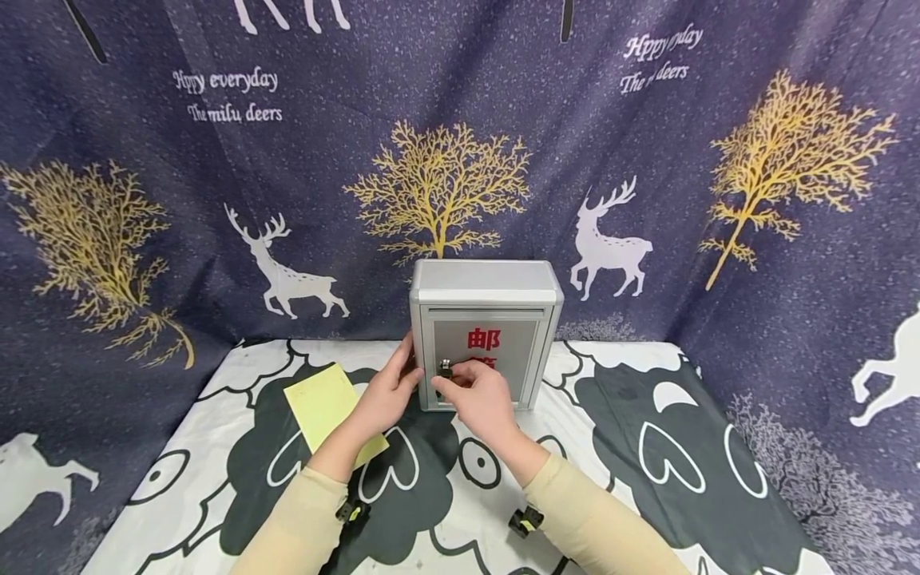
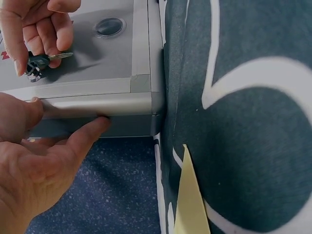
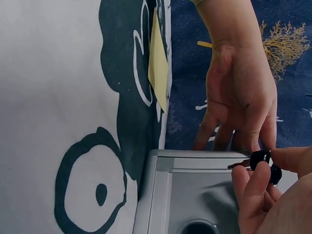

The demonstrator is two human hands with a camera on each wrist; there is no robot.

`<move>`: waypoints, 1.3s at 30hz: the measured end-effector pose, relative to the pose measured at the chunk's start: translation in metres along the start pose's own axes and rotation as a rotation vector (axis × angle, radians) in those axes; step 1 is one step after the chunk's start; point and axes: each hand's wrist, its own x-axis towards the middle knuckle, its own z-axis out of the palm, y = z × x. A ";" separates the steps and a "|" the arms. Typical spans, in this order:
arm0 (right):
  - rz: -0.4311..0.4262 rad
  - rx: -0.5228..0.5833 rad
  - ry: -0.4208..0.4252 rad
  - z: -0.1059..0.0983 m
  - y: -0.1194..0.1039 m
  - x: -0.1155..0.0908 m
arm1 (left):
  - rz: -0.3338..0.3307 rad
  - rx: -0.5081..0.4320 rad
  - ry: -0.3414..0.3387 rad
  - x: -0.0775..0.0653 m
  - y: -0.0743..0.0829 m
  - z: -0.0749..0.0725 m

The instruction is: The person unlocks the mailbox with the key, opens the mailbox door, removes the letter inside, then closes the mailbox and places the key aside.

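A silver-grey metal mailbox (image 1: 486,281) with red characters on its front panel stands upright on the cloth. At its left side, my left hand (image 1: 391,390) grips the edge, with the thumb at the front rim and the fingers along the side wall. My right hand (image 1: 483,397) is in front of the panel and pinches a key (image 3: 260,158) with a black head at the lock (image 1: 446,366). A second key (image 2: 61,55) on the same ring sticks out beside the fingers. How far the pinched key sits in the lock is hidden by the fingers.
A yellow sheet of paper (image 1: 321,403) lies on the patterned cloth (image 1: 517,495), left of the mailbox and partly under the left forearm. Close behind the mailbox hangs a dark blue curtain (image 1: 460,88) with deer and trees. A round window (image 2: 110,27) sits low in the panel.
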 end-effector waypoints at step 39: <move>-0.198 -0.134 0.106 0.001 0.008 -0.003 | 0.021 0.003 0.011 0.001 -0.001 0.001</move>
